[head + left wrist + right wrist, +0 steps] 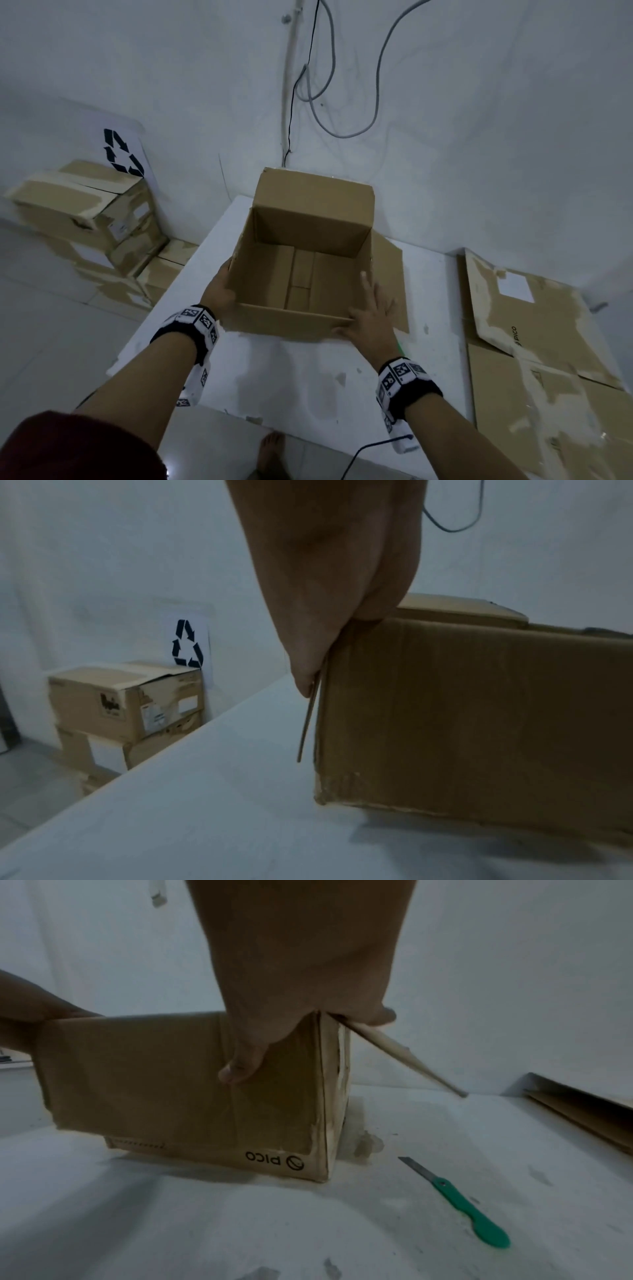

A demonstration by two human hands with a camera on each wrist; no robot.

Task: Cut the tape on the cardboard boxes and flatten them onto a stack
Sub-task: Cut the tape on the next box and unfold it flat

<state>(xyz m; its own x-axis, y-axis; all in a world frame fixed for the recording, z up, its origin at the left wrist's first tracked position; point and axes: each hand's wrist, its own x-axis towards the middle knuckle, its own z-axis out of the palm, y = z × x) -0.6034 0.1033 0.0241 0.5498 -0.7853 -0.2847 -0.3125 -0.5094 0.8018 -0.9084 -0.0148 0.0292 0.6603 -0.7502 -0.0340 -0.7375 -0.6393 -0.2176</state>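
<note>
An open brown cardboard box (301,212) stands on the white table (291,377) with its far flap raised. My left hand (221,291) lies flat on the box's left side and presses the left flap (308,723) down against it. My right hand (373,311) is at the near right corner: its fingers lie straight and spread on the folded-out right flap (394,274), and the thumb (240,1069) presses on the near flap hanging over the front wall. In the right wrist view the box (154,1083) shows an upside-down "PICO" print. A green utility knife (459,1202) with its blade out lies on the table to the right of the box.
Flattened cardboard (531,342) lies stacked on the right of the table. Several taped boxes (85,212) are piled on the floor at the left, under a recycling sign (121,150). Cables (322,85) hang on the wall behind. A bare foot (272,452) stands by the table's front edge.
</note>
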